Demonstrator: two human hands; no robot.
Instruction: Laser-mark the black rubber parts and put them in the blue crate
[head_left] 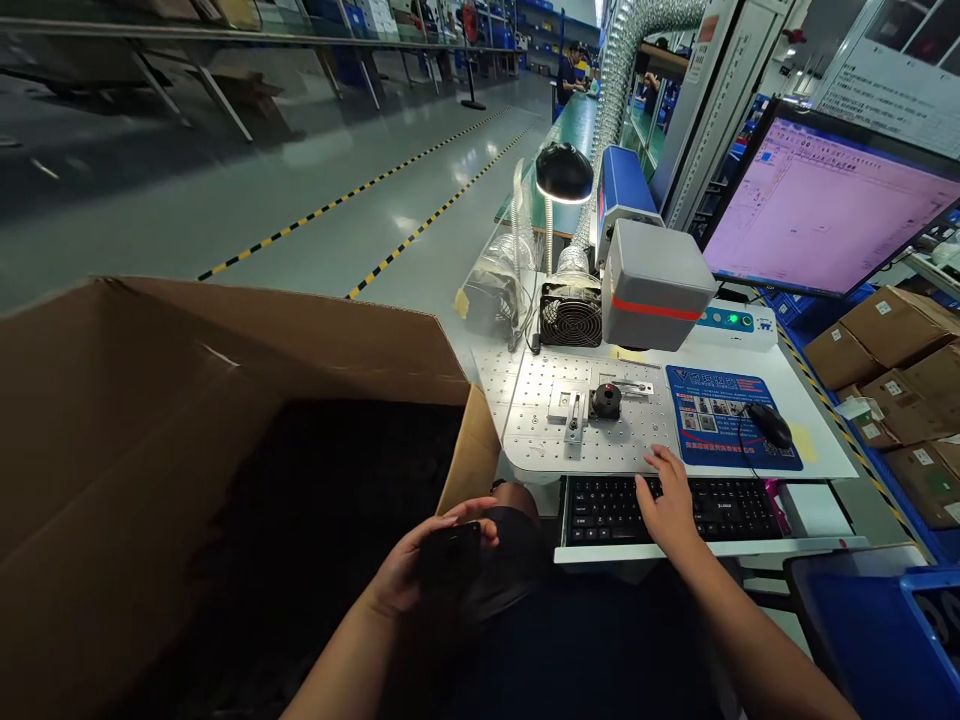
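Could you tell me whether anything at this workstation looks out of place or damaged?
Nothing stands out. The left hand holds a dark part, the right hand rests on the keyboard, and another part sits squarely on the perforated plate.

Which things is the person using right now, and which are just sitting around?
In use:
left hand holding a dark part
right hand on the keyboard
round dark part on the perforated plate
big cardboard box

Just sitting around:
mouse
monitor
lamp
small cartons
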